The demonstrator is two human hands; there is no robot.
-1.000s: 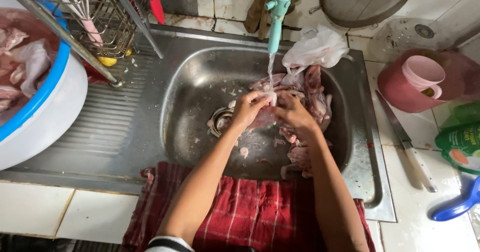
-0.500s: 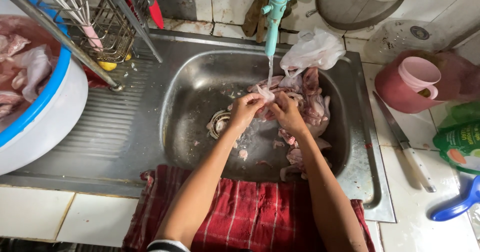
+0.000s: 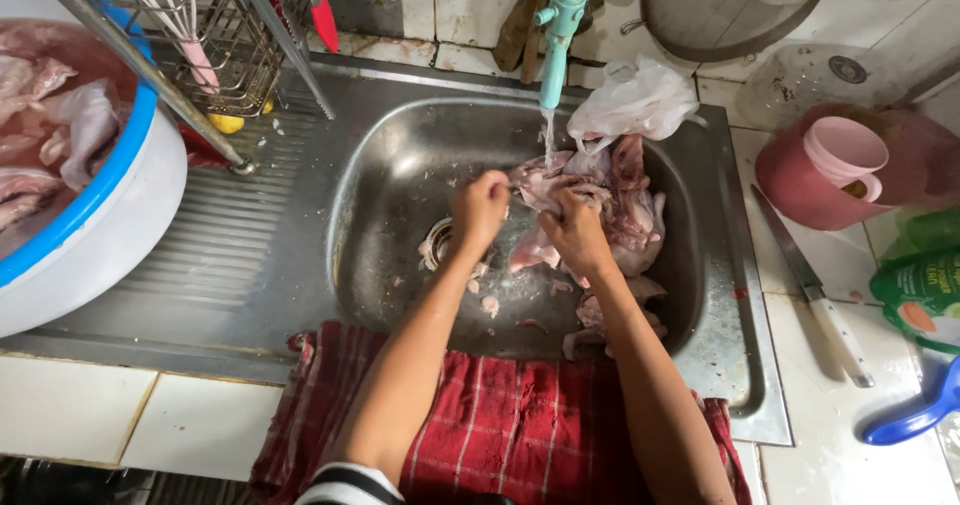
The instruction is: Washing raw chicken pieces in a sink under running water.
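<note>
Bright, even overhead light, soft shadows only. Glare on steel sink (image 3: 300, 235) left of left hand (image 3: 480, 205) & on wet basin below right hand (image 3: 575, 230). Hands slightly motion-blurred. Wide-angle bend at frame edges, corners softer.

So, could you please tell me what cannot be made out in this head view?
- Left hand and right hand: fingertips buried in the raw meat.
- Sink drain: partly hidden by scraps.
- White basin: cut off by the left edge.
- Blue scoop: cut off at the right edge.
</note>
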